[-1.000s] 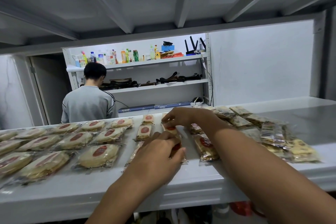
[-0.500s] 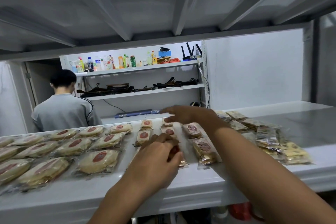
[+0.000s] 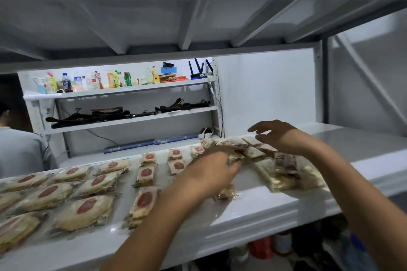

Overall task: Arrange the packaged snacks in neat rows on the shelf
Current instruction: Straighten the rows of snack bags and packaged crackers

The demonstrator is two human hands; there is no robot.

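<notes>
The jumbled heap of clear-wrapped brown and yellow snack packets (image 3: 284,167) lies at the right of the white metal shelf (image 3: 253,209), beside columns of small red-labelled packets (image 3: 145,175). Both hands have shifted right off those columns. The right hand (image 3: 277,136) hovers open-fingered above the heap's far end and the left hand (image 3: 211,171) covers its left edge (grip too blurred to read), so the heap looks next.

Head-worn view, facing forward and down, close over shelf (image 3: 253,209)
</notes>
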